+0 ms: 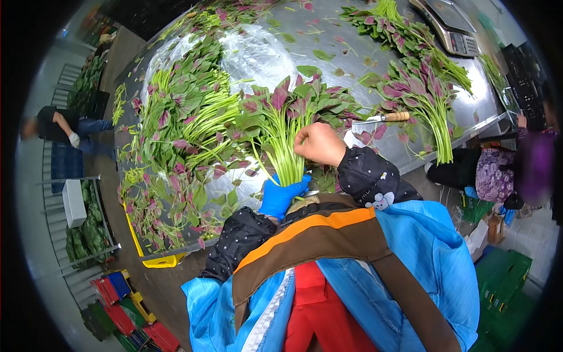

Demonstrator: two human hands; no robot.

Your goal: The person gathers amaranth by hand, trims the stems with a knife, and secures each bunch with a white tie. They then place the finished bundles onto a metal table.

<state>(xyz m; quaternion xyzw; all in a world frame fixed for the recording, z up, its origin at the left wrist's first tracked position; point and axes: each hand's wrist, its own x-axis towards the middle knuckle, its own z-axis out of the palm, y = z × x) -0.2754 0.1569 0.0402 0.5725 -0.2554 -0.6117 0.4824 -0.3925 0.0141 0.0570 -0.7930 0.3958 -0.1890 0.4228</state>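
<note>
My left hand [281, 196], in a blue glove, is wrapped round the lower stems of a bunch of red-and-green amaranth [287, 138], whose leaves fan out away from me. My bare right hand [319, 144] is closed in a pinch at the right side of these stems; what its fingertips hold is hidden. Just beyond that hand lies a knife [396, 117] with a wooden handle, its blade pointing left. To the left spreads a large heap of loose amaranth [187, 117], partly on clear plastic film [258, 56].
Gathered amaranth bunches [431, 111] lie on the right of the metal table [328, 35], near a digital scale [448, 26]. Loose leaves litter the tabletop. One person [73, 129] stands at the left, another [498, 170] at the right. Coloured crates [120, 311] are stacked lower left.
</note>
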